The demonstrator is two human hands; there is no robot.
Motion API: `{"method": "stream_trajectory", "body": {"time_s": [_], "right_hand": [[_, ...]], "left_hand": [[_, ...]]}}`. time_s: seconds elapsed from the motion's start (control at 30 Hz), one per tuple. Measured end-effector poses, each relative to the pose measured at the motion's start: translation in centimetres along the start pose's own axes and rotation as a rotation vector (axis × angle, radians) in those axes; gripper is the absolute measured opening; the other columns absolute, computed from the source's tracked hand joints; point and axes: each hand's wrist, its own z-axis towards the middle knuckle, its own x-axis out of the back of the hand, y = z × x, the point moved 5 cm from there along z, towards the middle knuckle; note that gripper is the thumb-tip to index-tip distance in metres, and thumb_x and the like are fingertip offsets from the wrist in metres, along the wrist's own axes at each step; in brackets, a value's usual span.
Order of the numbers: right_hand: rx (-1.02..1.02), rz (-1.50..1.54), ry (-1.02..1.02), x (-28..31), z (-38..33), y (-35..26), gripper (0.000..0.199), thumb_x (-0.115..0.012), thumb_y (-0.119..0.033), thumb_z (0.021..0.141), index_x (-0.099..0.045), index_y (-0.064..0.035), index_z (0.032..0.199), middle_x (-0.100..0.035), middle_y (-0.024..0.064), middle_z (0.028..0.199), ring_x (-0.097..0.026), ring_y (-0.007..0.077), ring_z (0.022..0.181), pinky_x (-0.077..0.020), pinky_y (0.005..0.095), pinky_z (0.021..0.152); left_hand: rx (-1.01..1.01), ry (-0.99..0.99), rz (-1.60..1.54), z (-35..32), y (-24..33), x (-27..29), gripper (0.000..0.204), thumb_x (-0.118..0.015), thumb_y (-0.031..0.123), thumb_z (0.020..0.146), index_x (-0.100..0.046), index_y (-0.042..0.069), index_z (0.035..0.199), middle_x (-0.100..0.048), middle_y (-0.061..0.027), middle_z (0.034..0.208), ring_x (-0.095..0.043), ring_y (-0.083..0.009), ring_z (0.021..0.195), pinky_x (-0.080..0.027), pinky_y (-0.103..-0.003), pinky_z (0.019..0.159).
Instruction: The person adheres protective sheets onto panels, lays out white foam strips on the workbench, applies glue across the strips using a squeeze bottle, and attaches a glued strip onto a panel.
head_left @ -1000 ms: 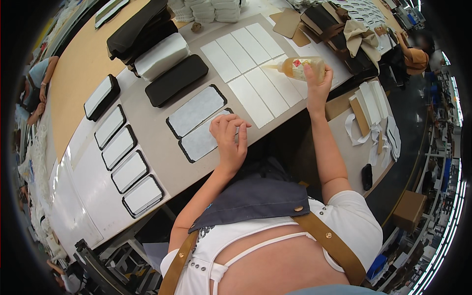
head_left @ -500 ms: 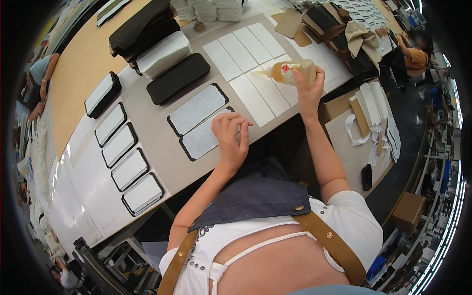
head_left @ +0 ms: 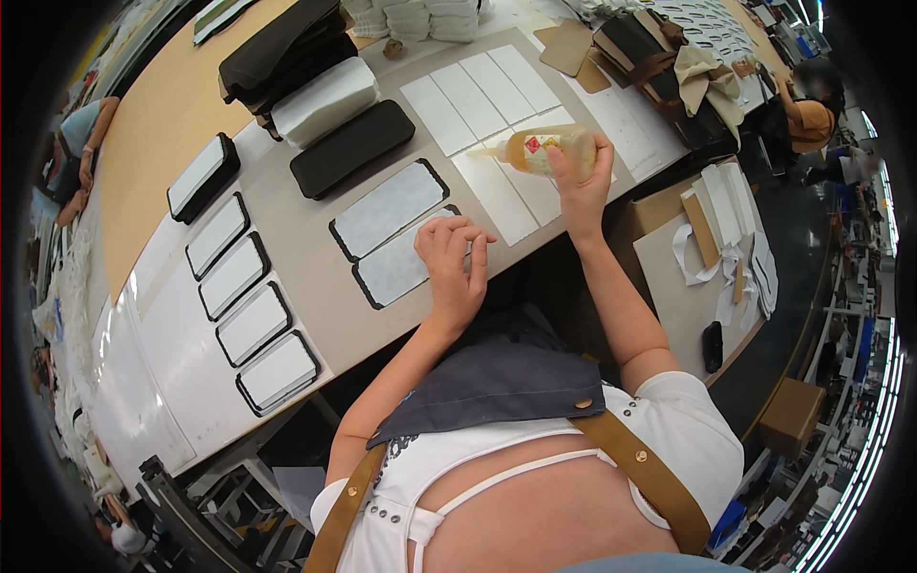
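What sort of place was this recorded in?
Probably a workshop or factory floor, perhaps for leather or fabric goods. White panels lie in a grid on a worktable, similar black-edged pieces sit in a row at left, and the right hand holds a nozzled bottle.

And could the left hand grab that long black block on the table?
Probably yes: the left hand seems empty, and only flat white panels with black edges lie between it and the long black block.
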Motion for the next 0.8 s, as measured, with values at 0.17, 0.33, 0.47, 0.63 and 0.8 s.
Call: {"method": "stream_trajectory", "body": {"time_s": [0.17, 0.33, 0.47, 0.63, 0.8], "right_hand": [[0.026, 0.018, -0.057, -1.3, -0.7, 0.0, 0.046, -0.073, -0.021, 0.094, -0.045, -0.0020, 0.124, -0.055, 0.0077, 0.115, -0.056, 0.0130, 0.106, -0.0496, 0.0283, 0.092], [-0.464, 0.927, -0.118, -2.1, 2.6, 0.1, 0.048, -0.074, -0.028, 0.094, -0.051, -0.0008, 0.126, -0.061, 0.0150, 0.124, -0.062, 0.0250, 0.115, -0.0532, 0.0372, 0.100], [-0.564, 1.241, -0.137, -0.2, 7.2, 0.8, 0.056, -0.070, -0.028, 0.096, -0.046, 0.0011, 0.138, -0.054, 0.0197, 0.140, -0.055, 0.0341, 0.130, -0.0503, 0.0471, 0.109], [-0.662, 1.603, -0.209, 2.6, 10.6, -0.1, 0.080, -0.079, -0.028, 0.086, -0.038, 0.0036, 0.147, -0.045, 0.0271, 0.148, -0.047, 0.0412, 0.137, -0.0460, 0.0492, 0.113], [-0.596, 1.588, -0.224, 5.2, 10.7, -0.2, 0.079, -0.078, -0.030, 0.086, -0.040, 0.0029, 0.147, -0.045, 0.0267, 0.148, -0.049, 0.0381, 0.136, -0.0457, 0.0465, 0.114]], "left_hand": [[-0.002, 0.004, 0.001, 0.0, -0.1, 0.0, 0.009, -0.059, 0.012, 0.096, -0.064, 0.009, 0.090, -0.059, -0.0057, 0.101, -0.048, -0.0263, 0.106, -0.031, -0.040, 0.098], [-0.006, 0.024, -0.001, -0.1, -0.2, 0.2, 0.008, -0.059, 0.012, 0.096, -0.064, 0.009, 0.090, -0.059, -0.0055, 0.101, -0.049, -0.0259, 0.105, -0.031, -0.041, 0.098], [-0.011, 0.027, -0.009, -0.2, -0.2, 0.0, 0.008, -0.060, 0.012, 0.095, -0.065, 0.010, 0.089, -0.059, -0.0053, 0.100, -0.048, -0.0258, 0.104, -0.031, -0.041, 0.098], [-0.006, -0.061, 0.105, 0.4, 0.3, -0.4, 0.015, -0.064, 0.015, 0.093, -0.068, 0.010, 0.106, -0.061, -0.0068, 0.114, -0.048, -0.0290, 0.117, -0.029, -0.047, 0.106], [-0.078, -0.153, 0.401, 1.7, 1.3, -1.5, 0.035, -0.071, 0.026, 0.089, -0.065, 0.008, 0.118, -0.054, -0.0115, 0.132, -0.040, -0.0355, 0.132, -0.019, -0.057, 0.116]]}}
